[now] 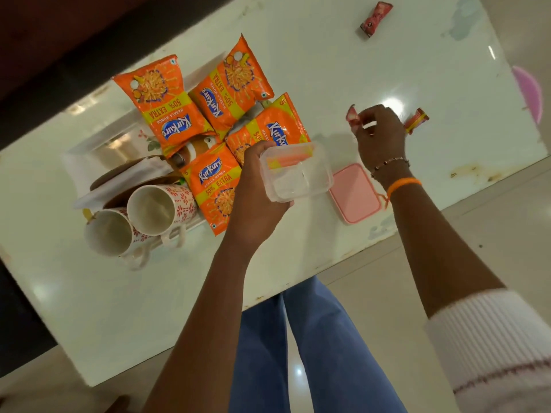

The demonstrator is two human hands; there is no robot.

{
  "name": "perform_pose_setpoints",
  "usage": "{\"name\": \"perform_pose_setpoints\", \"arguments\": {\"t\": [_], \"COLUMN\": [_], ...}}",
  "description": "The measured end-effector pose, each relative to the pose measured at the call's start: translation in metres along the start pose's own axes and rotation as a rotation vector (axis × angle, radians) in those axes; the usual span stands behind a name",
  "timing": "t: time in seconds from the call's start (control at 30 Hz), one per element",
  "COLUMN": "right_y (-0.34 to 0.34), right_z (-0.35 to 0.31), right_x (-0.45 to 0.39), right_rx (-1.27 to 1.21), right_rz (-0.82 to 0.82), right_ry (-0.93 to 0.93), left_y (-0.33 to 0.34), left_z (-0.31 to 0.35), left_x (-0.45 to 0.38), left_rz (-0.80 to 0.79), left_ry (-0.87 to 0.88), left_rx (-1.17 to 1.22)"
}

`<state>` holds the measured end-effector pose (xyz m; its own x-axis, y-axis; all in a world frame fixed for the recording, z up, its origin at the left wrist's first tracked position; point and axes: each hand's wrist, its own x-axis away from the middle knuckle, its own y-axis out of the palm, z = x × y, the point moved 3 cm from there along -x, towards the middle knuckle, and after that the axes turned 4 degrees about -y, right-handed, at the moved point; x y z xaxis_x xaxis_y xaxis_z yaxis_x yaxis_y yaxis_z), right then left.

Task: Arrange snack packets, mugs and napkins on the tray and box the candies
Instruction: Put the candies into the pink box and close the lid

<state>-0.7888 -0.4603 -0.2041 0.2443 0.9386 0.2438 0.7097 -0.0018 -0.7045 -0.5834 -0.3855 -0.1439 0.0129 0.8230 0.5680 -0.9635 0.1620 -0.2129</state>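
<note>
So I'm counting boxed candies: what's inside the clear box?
The clear box in the left hand shows orange-pink wrappers against one wall; the count is unclear.

Four orange snack packets (219,186) showing "Kurkure", "Masala Munch", "50% EXTRA"; candy wrappers' print reading too small to make out

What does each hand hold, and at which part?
The left hand grips the clear plastic box at its left side. The right hand pinches a red-wrapped candy at one end.
</note>
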Motion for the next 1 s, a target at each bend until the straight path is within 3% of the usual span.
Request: {"name": "perform_pose_setpoints", "arguments": {"t": [0.07,0.13,0.2,0.27,0.4,0.5,0.6,0.73,0.83,1.0], "right_y": [-0.02,-0.031,-0.035,-0.042,-0.047,-0.034,-0.026,-0.036,-0.053,-0.049], "right_z": [-0.014,-0.031,-0.04,-0.034,0.015,0.045,0.058,0.051,0.02,-0.039], "right_x": [0.021,0.041,0.054,0.046,0.005,-0.008,-0.011,-0.007,0.008,0.046], "right_rx": [-0.104,-0.134,-0.046,0.07,0.252,0.353,0.376,0.25,0.031,-0.223], "right_rz": [0.028,-0.083,-0.237,-0.208,-0.01,-0.113,-0.156,-0.062,0.023,-0.172], "right_ry": [-0.087,-0.209,-0.327,-0.382,-0.067,0.119,0.151,0.137,0.021,-0.054], "left_y": [0.005,0.012,0.018,0.024,0.034,0.039,0.042,0.044,0.046,0.048], "left_z": [0.003,0.005,0.006,0.007,0.009,0.009,0.012,0.014,0.015,0.022], "left_x": [-0.003,-0.006,-0.009,-0.012,-0.017,-0.02,-0.021,-0.025,-0.027,-0.032], "left_rz": [0.002,-0.003,-0.014,-0.031,-0.018,-0.029,-0.051,-0.064,-0.051,-0.034], "left_ry": [0.006,0.023,0.03,0.039,0.082,0.088,0.093,0.069,0.058,0.05], "left_rx": [-0.023,-0.069,-0.088,-0.069,-0.092,-0.075,-0.061,-0.027,-0.018,-0.013]}}
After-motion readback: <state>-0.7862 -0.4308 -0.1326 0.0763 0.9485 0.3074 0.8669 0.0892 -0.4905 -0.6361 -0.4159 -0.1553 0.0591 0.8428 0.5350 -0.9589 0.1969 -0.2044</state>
